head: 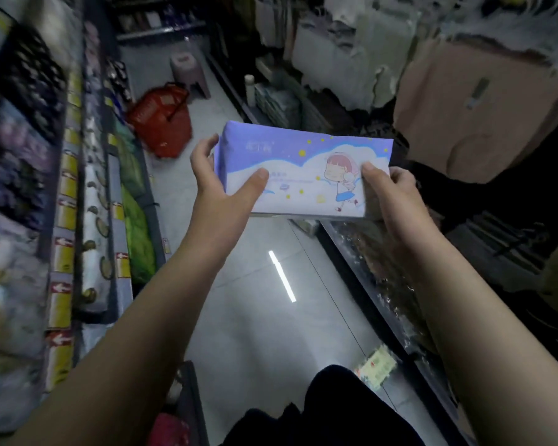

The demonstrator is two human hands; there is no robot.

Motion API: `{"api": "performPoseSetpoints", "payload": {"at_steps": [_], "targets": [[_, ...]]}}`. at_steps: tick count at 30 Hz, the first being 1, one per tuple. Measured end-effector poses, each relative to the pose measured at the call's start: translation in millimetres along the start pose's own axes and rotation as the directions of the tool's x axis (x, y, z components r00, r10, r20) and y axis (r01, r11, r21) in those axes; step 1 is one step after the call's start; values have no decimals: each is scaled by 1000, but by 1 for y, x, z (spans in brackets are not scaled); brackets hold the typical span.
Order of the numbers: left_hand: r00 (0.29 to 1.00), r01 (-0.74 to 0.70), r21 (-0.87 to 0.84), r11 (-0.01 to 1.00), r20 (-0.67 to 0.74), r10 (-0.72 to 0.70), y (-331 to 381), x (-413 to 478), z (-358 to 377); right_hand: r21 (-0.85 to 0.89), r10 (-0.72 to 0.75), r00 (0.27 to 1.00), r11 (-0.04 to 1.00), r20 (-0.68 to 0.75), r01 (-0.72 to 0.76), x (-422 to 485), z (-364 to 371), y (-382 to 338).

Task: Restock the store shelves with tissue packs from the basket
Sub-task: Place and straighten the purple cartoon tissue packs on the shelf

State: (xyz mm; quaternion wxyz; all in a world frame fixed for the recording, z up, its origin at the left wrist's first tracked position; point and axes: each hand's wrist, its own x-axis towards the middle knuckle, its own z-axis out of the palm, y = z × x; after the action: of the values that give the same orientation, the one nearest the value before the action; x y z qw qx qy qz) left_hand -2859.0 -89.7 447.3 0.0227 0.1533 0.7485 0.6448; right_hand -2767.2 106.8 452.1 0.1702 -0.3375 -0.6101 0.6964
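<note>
We've got the tissue pack up in the centre of the frame, carried between both hands above the aisle floor. Our left hand clamps the pack's left end, thumb pressed flat on the printed top face and the other fingers curled around the far short edge. Our right hand pinches the lower right corner, thumb on top, the remaining fingers hidden underneath. The pack's long axis runs left to right across the frame, tilted a little so the right end sits lower, and both hands sit about equally close to it, one per end. The red basket stands on the floor at upper left, well apart from the pack, hard against the left shelves. Those shelves look full and blurred; the dark shelf edge at right runs just below our right wrist. We'd judge the pack must swing sideways, long axis turning to meet a shelf front, though which side we can't tell.
</note>
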Motion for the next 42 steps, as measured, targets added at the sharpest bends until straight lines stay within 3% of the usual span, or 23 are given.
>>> {"api": "performPoseSetpoints", "payload": {"at_steps": [3,6,11,14,17,21,26,31,37,42], "targets": [[998,-62,2,998,-31,62,17,17,-38,-57,-84,992,994,93,90,16,47,-26],[990,-108,16,994,-88,109,29,33,-77,18,-119,964,993,236,118,29,96,-47],[986,-70,226,972,-131,101,47,53,-137,107,-215,843,977,493,186,64,174,-82],[966,-28,314,949,-234,106,62,67,-162,140,-272,714,961,646,239,84,227,-109],[886,-62,346,936,-414,212,80,86,-175,156,-306,549,940,778,304,99,274,-133],[765,-36,426,904,-570,299,108,97,-187,196,-309,249,898,918,394,112,322,-162],[602,59,518,853,-700,384,144,92,-191,288,-280,-91,821,956,493,111,368,-194],[469,137,619,773,-728,500,173,87,-187,422,-327,-273,770,905,478,95,397,-222],[364,291,687,666,-723,587,204,74,-189,531,-390,-397,770,831,354,65,424,-250],[342,361,710,605,-704,622,219,75,-202,562,-421,-417,766,805,312,51,447,-260]]}}
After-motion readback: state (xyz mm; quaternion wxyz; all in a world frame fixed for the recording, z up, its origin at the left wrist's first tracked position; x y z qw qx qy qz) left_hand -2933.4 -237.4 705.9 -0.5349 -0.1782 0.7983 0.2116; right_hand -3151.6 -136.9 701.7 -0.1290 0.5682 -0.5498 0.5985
